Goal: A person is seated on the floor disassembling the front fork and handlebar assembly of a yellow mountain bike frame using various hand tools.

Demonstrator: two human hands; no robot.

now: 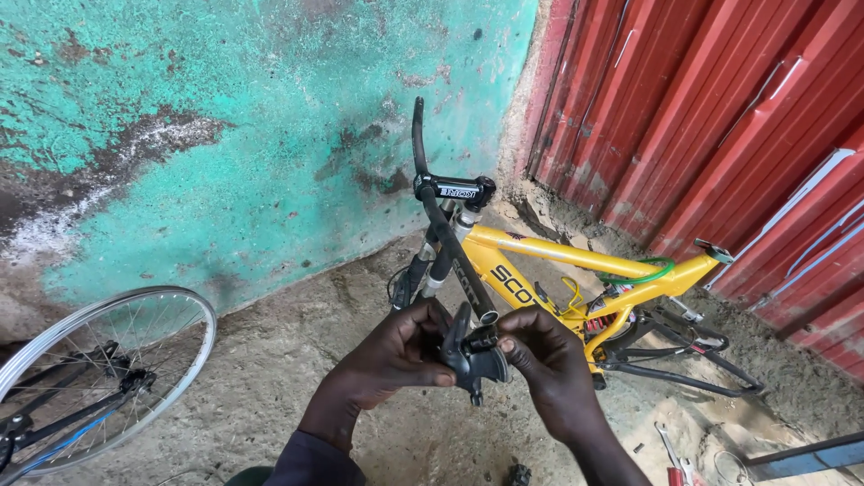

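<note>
Both grips pinch a black brake lever [470,353] at the handlebar [447,243] end, fingers hiding its clamp.

A yellow bicycle frame [576,261] is being shown at centre right, between a mottled turquoise wall [243,135] and red corrugated sheeting [720,117].

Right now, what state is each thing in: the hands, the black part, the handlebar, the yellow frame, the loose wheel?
Left hand: gripping the black brake lever.
Right hand: pinching the lever's clamp.
Brake lever: at the handlebar's open end.
Handlebar: bare, mounted in the stem.
Yellow bike frame: on the ground, no wheels visible.
Wheel: detached, no tyre, by the turquoise wall.
</note>
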